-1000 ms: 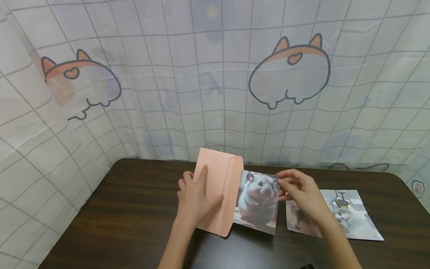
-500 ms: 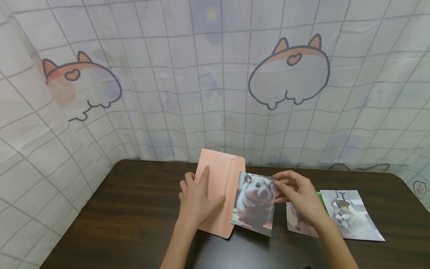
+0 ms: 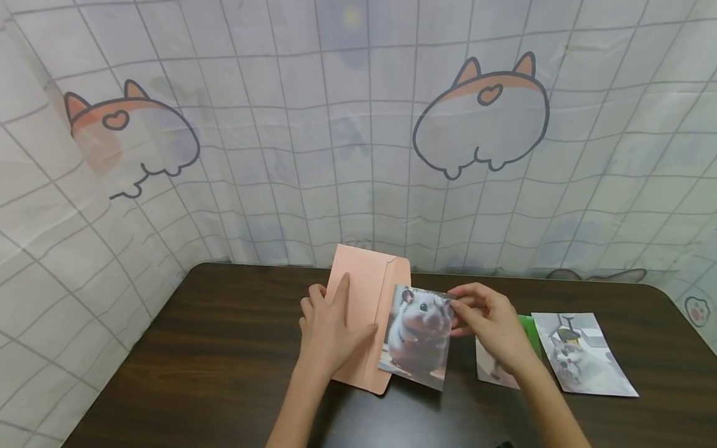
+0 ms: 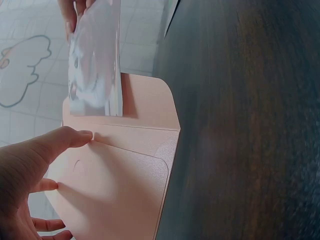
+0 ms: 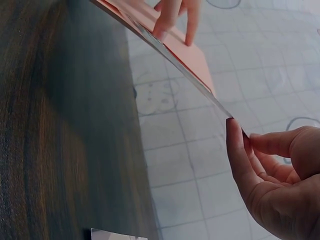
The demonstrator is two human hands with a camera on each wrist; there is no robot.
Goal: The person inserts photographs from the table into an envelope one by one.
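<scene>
corgi-print cloth [image 3: 308,155] backs the wood-grain counter [image 3: 213,348]; left grip [image 3: 330,330] spread on pink envelope [image 3: 365,289], right grip [image 3: 493,320] pinching hamster photo [image 3: 419,336].

1. Dark wood-grained surface [image 3: 224,348] beneath both hands [image 3: 333,333].
2. Gridded curtain [image 3: 313,205] hanging beyond them, orange-eared cartoon rumps [image 3: 482,130] higher up.
3. Paw print [image 3: 697,311] on it, well right of the hands.
4. Small black object [image 3: 505,445], partly visible, nearer than the hands.

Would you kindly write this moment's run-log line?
left grip: holds pink paper envelope | right grip: pinches glossy rectangular hamster photo, overlapping open flap, not inside envelope | rectangular paper cat photo: on brown wooden table
</scene>
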